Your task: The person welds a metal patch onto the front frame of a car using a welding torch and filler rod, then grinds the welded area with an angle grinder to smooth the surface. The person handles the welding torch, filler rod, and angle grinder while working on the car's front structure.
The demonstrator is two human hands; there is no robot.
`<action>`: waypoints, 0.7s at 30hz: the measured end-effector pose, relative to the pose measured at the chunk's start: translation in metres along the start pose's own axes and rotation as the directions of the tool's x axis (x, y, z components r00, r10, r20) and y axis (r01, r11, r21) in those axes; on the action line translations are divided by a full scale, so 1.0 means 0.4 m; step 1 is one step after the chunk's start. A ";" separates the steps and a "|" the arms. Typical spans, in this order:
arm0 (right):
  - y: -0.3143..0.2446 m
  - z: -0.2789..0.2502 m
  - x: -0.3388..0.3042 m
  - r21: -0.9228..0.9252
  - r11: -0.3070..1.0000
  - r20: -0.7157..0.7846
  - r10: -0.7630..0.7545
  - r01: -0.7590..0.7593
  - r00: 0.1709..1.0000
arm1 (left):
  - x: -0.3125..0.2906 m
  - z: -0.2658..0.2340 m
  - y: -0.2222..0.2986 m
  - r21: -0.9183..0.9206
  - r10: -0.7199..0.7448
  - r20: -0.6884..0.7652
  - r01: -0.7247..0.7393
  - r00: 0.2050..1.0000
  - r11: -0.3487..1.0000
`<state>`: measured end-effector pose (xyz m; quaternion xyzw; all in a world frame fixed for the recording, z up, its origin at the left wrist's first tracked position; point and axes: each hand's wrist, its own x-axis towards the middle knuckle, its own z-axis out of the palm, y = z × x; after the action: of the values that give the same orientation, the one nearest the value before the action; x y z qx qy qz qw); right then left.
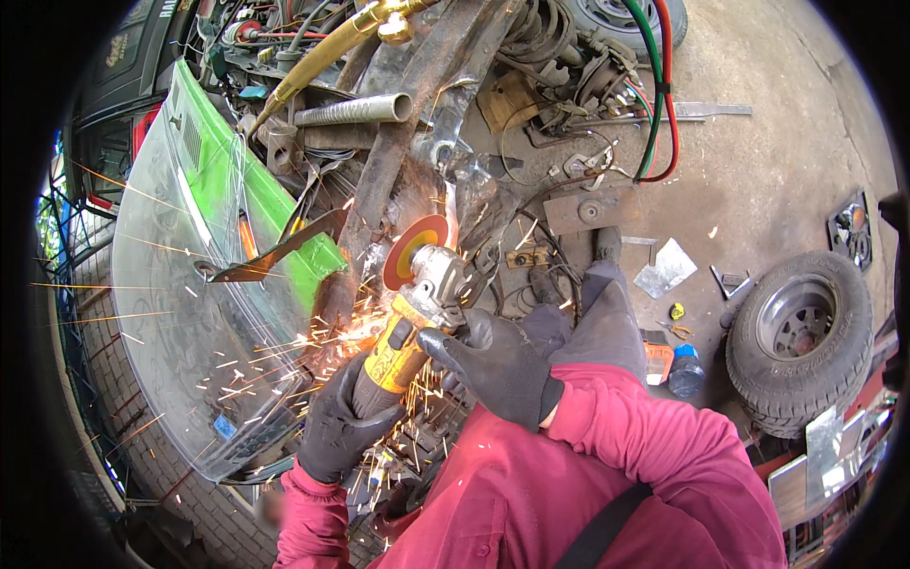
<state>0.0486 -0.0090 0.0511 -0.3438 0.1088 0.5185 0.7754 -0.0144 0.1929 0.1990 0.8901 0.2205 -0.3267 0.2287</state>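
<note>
Both my black-gloved hands hold a yellow and black angle grinder [393,353] in front of me. My left hand [343,422] is wrapped round its rear body, and my right hand [498,362] grips it close to the metal gear head. The red and yellow disc [417,248] stands tilted against a rusty vehicle frame [379,175], and bright sparks [346,332] spray out to the left and down. The exact contact spot is hidden by glare and the tool. Beside the frame lies a bent rusty metal strip [280,254].
A green panel with a windshield [161,275] lies at the left, within the sparks. A brass torch [327,64] hangs above the frame, with red and green hoses [664,90] at the upper right. A wheel [801,341], pliers [677,330] and metal scraps [666,269] lie on the floor.
</note>
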 end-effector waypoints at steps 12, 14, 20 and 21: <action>0.009 0.002 0.007 0.088 0.995 0.024 -0.044 0.041 0.999 | 0.008 -0.006 0.011 0.002 -0.006 -0.012 0.006 1.000 1.000; 0.013 -0.001 0.014 0.042 0.997 0.028 -0.072 0.071 0.997 | 0.008 -0.004 0.008 0.034 0.014 -0.021 -0.013 1.000 0.999; 0.017 -0.006 0.010 0.036 0.999 0.012 -0.005 0.004 1.000 | 0.007 -0.004 0.003 0.038 0.001 -0.023 0.000 1.000 0.999; 0.017 -0.005 0.009 0.066 0.998 0.009 -0.020 0.019 1.000 | 0.007 -0.005 0.003 0.009 0.028 -0.032 -0.028 0.999 1.000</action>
<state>0.0447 -0.0062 0.0447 -0.3165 0.1187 0.5086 0.7919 -0.0108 0.1938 0.1989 0.8991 0.2102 -0.3102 0.2261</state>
